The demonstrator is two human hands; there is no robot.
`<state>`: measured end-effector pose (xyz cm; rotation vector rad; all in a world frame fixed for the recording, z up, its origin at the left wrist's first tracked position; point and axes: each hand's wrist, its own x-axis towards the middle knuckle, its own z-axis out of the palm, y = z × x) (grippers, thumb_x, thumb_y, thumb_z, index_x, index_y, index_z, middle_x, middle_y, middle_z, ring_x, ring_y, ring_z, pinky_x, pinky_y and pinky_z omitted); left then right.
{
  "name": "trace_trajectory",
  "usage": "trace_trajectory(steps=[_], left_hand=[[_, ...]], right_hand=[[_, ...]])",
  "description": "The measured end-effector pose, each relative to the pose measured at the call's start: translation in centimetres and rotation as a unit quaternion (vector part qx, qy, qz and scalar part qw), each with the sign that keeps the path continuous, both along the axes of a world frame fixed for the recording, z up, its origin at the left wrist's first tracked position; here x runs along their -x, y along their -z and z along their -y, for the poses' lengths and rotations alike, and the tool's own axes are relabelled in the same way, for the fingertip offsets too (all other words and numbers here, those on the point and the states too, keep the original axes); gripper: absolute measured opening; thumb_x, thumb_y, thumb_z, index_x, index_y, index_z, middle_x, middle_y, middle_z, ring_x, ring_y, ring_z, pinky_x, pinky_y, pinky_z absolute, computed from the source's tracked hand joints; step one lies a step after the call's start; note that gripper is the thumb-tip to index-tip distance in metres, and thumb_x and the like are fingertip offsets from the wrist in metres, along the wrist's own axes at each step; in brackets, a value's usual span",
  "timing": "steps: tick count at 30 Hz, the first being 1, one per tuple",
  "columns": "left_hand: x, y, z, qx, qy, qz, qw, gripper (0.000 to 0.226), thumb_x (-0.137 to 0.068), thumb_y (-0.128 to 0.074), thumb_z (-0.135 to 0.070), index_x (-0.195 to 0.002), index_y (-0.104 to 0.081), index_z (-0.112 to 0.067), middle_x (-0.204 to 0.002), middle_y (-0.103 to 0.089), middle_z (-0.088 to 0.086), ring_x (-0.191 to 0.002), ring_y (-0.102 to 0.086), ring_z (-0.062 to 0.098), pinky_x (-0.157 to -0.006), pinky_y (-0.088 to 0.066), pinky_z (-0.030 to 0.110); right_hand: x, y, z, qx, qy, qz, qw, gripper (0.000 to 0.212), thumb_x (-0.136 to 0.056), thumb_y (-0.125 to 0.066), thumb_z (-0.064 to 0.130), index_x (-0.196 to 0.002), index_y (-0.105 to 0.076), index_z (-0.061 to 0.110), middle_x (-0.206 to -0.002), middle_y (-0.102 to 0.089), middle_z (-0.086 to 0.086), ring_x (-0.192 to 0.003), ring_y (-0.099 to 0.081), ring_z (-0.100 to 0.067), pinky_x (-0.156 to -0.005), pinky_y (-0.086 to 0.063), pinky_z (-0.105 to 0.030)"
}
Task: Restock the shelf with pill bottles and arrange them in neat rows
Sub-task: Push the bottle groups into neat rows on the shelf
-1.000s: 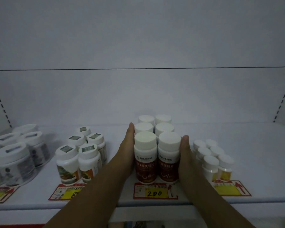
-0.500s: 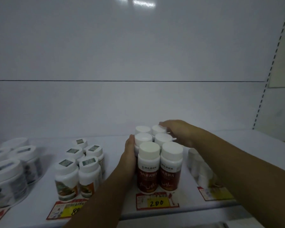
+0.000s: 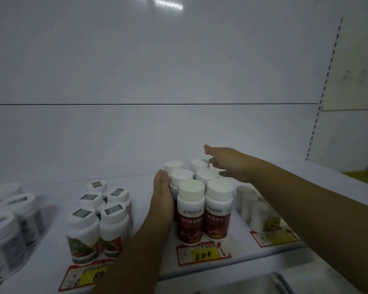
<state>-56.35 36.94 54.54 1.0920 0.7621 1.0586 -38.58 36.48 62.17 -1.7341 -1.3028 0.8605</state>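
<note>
Six white-capped, red-labelled plastic pill bottles point(image 3: 190, 211) stand upright on the white metal shelf point(image 3: 140, 181), directly behind the yellow price tag marked 200 point(image 3: 203, 254). They are packed two across and three deep, running straight back from the tag.

The left hand point(image 3: 162, 200) lies flat against the block's left flank, behind and to the left of the tag. Its fingers point(image 3: 160, 177) are straight and released, pressing sideways without gripping anything.

The right hand point(image 3: 227, 164) reaches in from the right to the far end of the block, the part farthest from the tag. Its thumb is lifted and its fingers point(image 3: 216, 164) meet the rear right bottle point(image 3: 198, 165) at cap height. Blur hides whether they pinch that cap or only touch it, so I cannot tell.

That rear right bottle is what the next move depends on. It lies just to the left of the right fingertips, with its long axis vertical, and the right hand is clearly the nearer one. The left palm is on the opposite side as a stop. A nudge from the right, low on the body rather than at the cap, would probably seat the bottle against its neighbour without tipping it.

A cluster of small white bottles point(image 3: 251, 204) stands just right of the tag under the right forearm, so a dropped elbow could knock them.
</note>
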Motion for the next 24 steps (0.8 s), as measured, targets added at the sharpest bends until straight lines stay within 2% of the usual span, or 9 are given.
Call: trace_trajectory(steps=[5, 8, 10, 12, 14, 16, 18, 21, 24], left_hand=[[0.8, -1.5, 0.9, -0.166, -0.207, -0.012, 0.964, 0.047, -0.099, -0.029, -0.038, -0.145, -0.026, -0.029, -0.157, -0.021, -0.006, -0.143, -0.02, 0.012, -0.108, -0.014, 0.025], [0.6, -3.7, 4.1, -0.269, -0.26, 0.061, 0.925, 0.045, -0.092, -0.034, -0.033, -0.135, -0.035, -0.045, -0.155, -0.024, -0.014, -0.139, -0.02, 0.0, -0.106, -0.018, 0.016], [-1.5, -5.3, 7.6, -0.266, -0.202, 0.109, 0.936, 0.042, -0.077, -0.037, -0.035, -0.108, -0.05, -0.06, -0.145, -0.038, -0.024, -0.128, -0.029, -0.009, -0.095, -0.025, 0.011], [-5.2, -5.6, 10.4, -0.258, -0.066, 0.098, 0.959, 0.038, -0.062, -0.045, -0.038, -0.097, -0.053, -0.052, -0.126, -0.05, -0.03, -0.122, -0.036, -0.008, -0.097, -0.026, 0.011], [-9.0, -4.9, 12.1, -0.258, 0.037, 0.018, 0.965, 0.064, -0.054, -0.053, -0.053, -0.116, -0.042, -0.043, -0.132, -0.038, -0.028, -0.13, -0.032, -0.004, -0.095, -0.023, 0.004], [-11.5, -3.5, 12.1, -0.227, 0.029, -0.036, 0.973, 0.093, -0.059, -0.057, -0.075, -0.137, -0.024, -0.036, -0.14, -0.022, -0.027, -0.137, -0.021, -0.002, -0.091, -0.02, -0.003], [-12.5, -2.0, 11.1, -0.186, -0.016, -0.05, 0.981, 0.062, -0.089, -0.039, -0.052, -0.144, -0.016, -0.034, -0.151, -0.013, -0.022, -0.142, -0.014, 0.004, -0.104, -0.017, 0.008], [-12.6, -0.5, 10.0, -0.133, -0.03, -0.14, 0.981, 0.06, -0.097, -0.042, -0.022, -0.148, -0.011, -0.029, -0.16, -0.004, -0.006, -0.145, -0.012, 0.015, -0.111, -0.023, 0.031], [-13.4, -0.7, 9.3, -0.051, -0.03, -0.152, 0.987, 0.083, -0.086, -0.047, 0.007, -0.147, -0.01, -0.035, -0.159, -0.011, 0.0, -0.133, -0.031, 0.02, -0.079, -0.049, 0.024]], right_hand=[[-3.1, -0.6, 3.7, -0.102, 0.073, 0.034, 0.991, 0.069, -0.088, -0.033, 0.064, -0.143, -0.035, 0.021, -0.151, -0.034, -0.001, -0.137, -0.032, -0.023, -0.114, -0.024, -0.049], [-5.7, 0.3, 6.6, -0.145, 0.105, 0.048, 0.983, 0.069, -0.088, -0.029, 0.066, -0.142, -0.035, 0.024, -0.151, -0.034, 0.003, -0.137, -0.033, -0.019, -0.114, -0.025, -0.048], [-7.3, 1.4, 8.0, -0.164, 0.115, 0.031, 0.979, 0.067, -0.09, -0.027, 0.064, -0.143, -0.035, 0.023, -0.151, -0.035, 0.003, -0.137, -0.033, -0.018, -0.115, -0.024, -0.046], [-8.0, 3.0, 8.8, -0.167, 0.111, 0.006, 0.98, 0.067, -0.09, -0.024, 0.063, -0.143, -0.034, 0.023, -0.152, -0.034, 0.002, -0.138, -0.032, -0.018, -0.116, -0.023, -0.045], [-8.2, 5.2, 9.4, -0.154, 0.104, -0.014, 0.982, 0.066, -0.09, -0.022, 0.063, -0.144, -0.031, 0.026, -0.154, -0.03, 0.003, -0.14, -0.03, -0.018, -0.117, -0.021, -0.043], [-8.3, 7.3, 9.8, -0.132, 0.087, -0.04, 0.987, 0.065, -0.09, -0.019, 0.063, -0.145, -0.026, 0.03, -0.155, -0.026, 0.006, -0.14, -0.029, -0.019, -0.116, -0.022, -0.04], [-8.4, 8.8, 9.9, -0.103, 0.066, -0.08, 0.989, 0.068, -0.087, -0.017, 0.066, -0.145, -0.024, 0.033, -0.155, -0.027, 0.006, -0.137, -0.035, -0.021, -0.113, -0.028, -0.04], [-8.8, 9.5, 9.6, -0.087, 0.022, -0.131, 0.987, 0.076, -0.075, -0.017, 0.074, -0.137, -0.039, 0.036, -0.147, -0.04, 0.005, -0.127, -0.048, -0.02, -0.107, -0.038, -0.041], [-8.7, 9.5, 9.4, -0.095, -0.023, -0.119, 0.988, 0.059, -0.071, -0.016, 0.075, -0.098, -0.056, 0.04, -0.116, -0.057, 0.01, -0.096, -0.058, -0.003, -0.086, -0.043, -0.023]])
